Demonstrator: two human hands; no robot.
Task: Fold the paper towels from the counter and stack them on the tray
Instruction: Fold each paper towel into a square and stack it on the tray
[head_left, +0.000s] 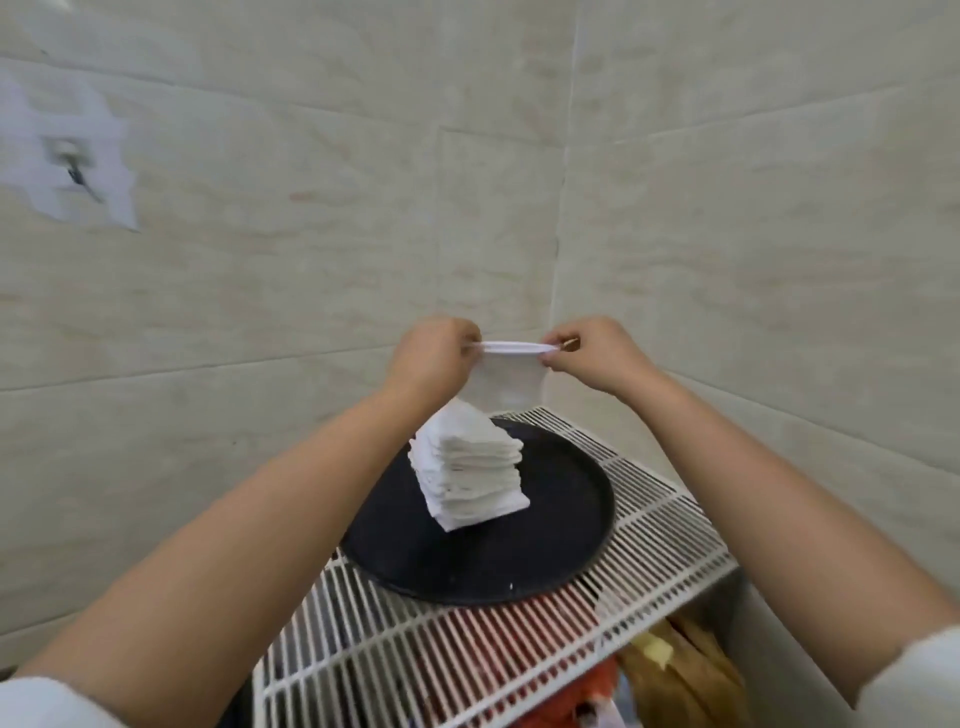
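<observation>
A white paper towel (508, 382) hangs in the air, folded over at its top edge. My left hand (434, 358) pinches its left top corner and my right hand (592, 353) pinches its right top corner. Below it a tall stack of folded paper towels (467, 473) stands on a round black tray (545, 530). The hanging towel's lower edge is just above and behind the stack's top. Both hands are held up above the tray's far side.
The tray sits on a white wire rack (649, 525) in a corner of beige tiled walls (311, 234). Red and yellow packages (675, 670) show under the rack. A torn white patch with a hook (72, 161) is on the left wall.
</observation>
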